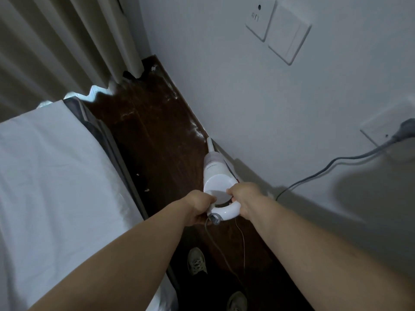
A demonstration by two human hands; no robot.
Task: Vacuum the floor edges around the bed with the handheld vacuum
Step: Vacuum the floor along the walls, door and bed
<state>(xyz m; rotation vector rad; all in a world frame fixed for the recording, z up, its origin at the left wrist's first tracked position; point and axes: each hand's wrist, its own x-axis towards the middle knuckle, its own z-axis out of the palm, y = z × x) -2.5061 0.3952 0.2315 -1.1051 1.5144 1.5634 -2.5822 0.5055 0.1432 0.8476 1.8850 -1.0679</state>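
Observation:
A white handheld vacuum (216,173) points away from me, its narrow nozzle (210,145) touching the dark wooden floor (157,135) where it meets the wall. My left hand (199,206) grips the left end of the vacuum's looped handle (228,212). My right hand (246,198) grips the right end of the same loop. The bed (56,171), covered with a white sheet, runs along the left. White dust and crumbs lie along the wall edge (195,129) ahead of the nozzle.
The vacuum's grey cord (325,167) runs from a plug in a wall socket (404,129) at right and trails under the handle. Beige curtains (56,46) hang at the back left. Wall switches (278,25) sit above. My two shoes (197,261) stand on the narrow floor strip.

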